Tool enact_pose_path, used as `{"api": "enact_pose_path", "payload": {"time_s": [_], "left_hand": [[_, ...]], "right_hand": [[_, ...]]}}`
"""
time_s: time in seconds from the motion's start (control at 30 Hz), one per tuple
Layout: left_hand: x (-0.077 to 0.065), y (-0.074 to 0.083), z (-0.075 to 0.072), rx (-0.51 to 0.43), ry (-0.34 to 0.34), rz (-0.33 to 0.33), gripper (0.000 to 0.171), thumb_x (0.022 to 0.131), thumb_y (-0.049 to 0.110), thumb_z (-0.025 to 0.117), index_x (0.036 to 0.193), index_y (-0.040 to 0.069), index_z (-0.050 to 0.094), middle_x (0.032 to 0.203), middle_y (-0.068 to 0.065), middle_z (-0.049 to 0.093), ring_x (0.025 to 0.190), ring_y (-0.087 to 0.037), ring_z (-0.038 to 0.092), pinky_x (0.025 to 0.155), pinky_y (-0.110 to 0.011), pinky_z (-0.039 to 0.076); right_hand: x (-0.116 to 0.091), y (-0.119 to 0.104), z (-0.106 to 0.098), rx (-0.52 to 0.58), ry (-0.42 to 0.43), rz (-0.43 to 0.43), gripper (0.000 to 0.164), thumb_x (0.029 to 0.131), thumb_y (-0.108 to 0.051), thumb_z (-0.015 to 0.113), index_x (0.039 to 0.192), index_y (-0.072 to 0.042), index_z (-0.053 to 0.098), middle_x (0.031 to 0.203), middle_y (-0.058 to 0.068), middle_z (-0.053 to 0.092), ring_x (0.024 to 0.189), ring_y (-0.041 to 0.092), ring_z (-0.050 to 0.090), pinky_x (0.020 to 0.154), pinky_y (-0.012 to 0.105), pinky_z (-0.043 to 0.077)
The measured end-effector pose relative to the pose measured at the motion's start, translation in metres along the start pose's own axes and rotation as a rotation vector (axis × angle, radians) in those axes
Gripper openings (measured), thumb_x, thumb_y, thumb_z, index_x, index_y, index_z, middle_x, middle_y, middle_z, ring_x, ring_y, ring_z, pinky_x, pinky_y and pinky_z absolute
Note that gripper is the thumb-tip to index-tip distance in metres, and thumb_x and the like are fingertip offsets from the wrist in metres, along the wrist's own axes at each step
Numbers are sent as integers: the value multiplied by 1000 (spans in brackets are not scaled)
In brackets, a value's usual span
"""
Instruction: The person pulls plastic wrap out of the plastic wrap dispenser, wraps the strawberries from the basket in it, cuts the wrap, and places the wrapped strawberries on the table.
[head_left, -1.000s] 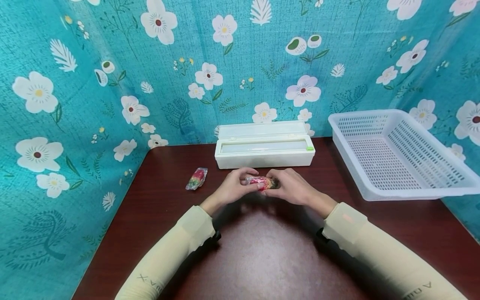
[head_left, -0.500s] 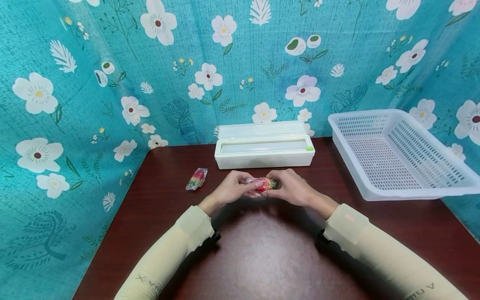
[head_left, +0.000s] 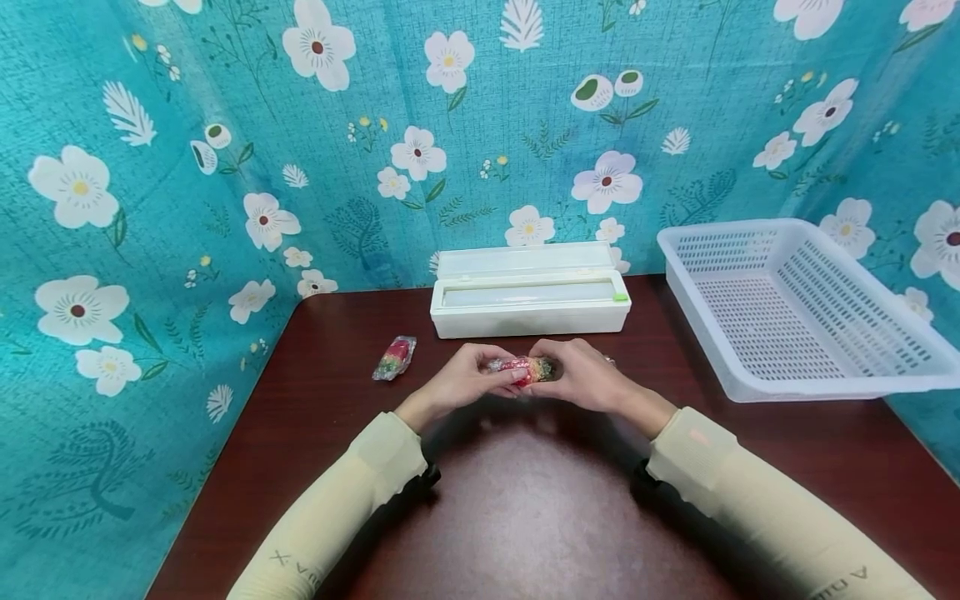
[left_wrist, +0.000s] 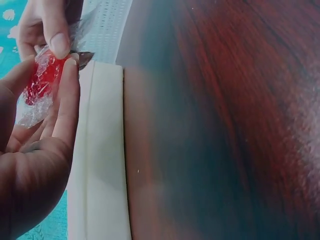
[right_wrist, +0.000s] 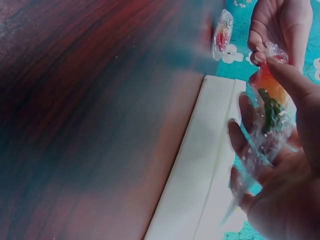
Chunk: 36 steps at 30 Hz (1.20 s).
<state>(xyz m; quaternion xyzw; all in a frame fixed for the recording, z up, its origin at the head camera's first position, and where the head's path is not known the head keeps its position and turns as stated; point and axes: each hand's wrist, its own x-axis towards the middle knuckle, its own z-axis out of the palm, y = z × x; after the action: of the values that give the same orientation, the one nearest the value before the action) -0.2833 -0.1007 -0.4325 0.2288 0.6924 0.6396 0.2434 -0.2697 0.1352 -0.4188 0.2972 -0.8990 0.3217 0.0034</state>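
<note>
In the head view, both hands hold a strawberry (head_left: 536, 367) in crinkled clear plastic film, raised in front of a white cling film dispenser (head_left: 531, 320). My left hand (head_left: 467, 375) pinches its red end between thumb and fingers. On the green, leafy end, my right hand (head_left: 587, 375) grips with thumb and fingers. A loose tail of film (right_wrist: 255, 160) trails over the right palm in the right wrist view. The left wrist view shows film bunched at the red tip (left_wrist: 36, 112). A second wrapped strawberry (head_left: 394, 358) lies on the table to the left.
The dispenser's clear lid (head_left: 525, 260) stands raised against the flowered teal cloth (head_left: 360, 150). A white perforated plastic basket (head_left: 697, 333) sits at the back right of the dark red-brown table (head_left: 525, 517).
Both hands stay in nearly the same spot. The left fingers shift and work at the film on the red end, while the right hand keeps its grip.
</note>
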Motion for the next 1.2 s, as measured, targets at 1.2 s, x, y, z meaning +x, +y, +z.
{"api": "enact_pose_path", "payload": {"time_s": [1.2], "left_hand": [[-1, 10, 0, 45, 173, 20, 28, 98, 13, 71, 118, -4, 66, 106, -18, 73, 92, -43, 73, 92, -63, 51]], "right_hand": [[-24, 4, 4, -649, 337, -29, 45, 89, -28, 77, 118, 1, 57, 63, 8, 60, 55, 30, 60, 54, 43, 48]]}}
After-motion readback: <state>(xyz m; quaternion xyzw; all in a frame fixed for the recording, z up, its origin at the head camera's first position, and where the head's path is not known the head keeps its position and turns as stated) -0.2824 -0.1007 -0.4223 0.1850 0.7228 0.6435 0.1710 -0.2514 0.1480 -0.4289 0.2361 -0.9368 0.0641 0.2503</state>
